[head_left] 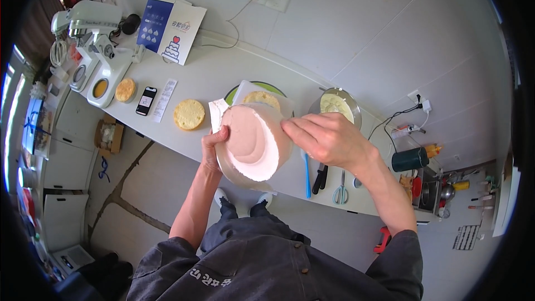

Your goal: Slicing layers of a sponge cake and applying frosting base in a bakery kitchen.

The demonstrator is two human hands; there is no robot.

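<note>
Over the front of the counter I hold a round, tilted piece covered in pale pink cream, with a white inner edge; it looks like a frosted cake, though its inside is hard to make out. My left hand grips its left side, thumb over the rim, other fingers hidden underneath. A white flap stands up at its upper left. At the right edge my right hand is closed, fingertips pinched against the side; what they pinch is too small to tell. Just behind, a sponge layer lies on a white sheet over a green round board.
Left on the counter are sponge layers, a phone, a paper strip and a stand mixer. At right stands a metal bowl of cream. Near the front edge lie a blue spatula, black-handled tools and scissors.
</note>
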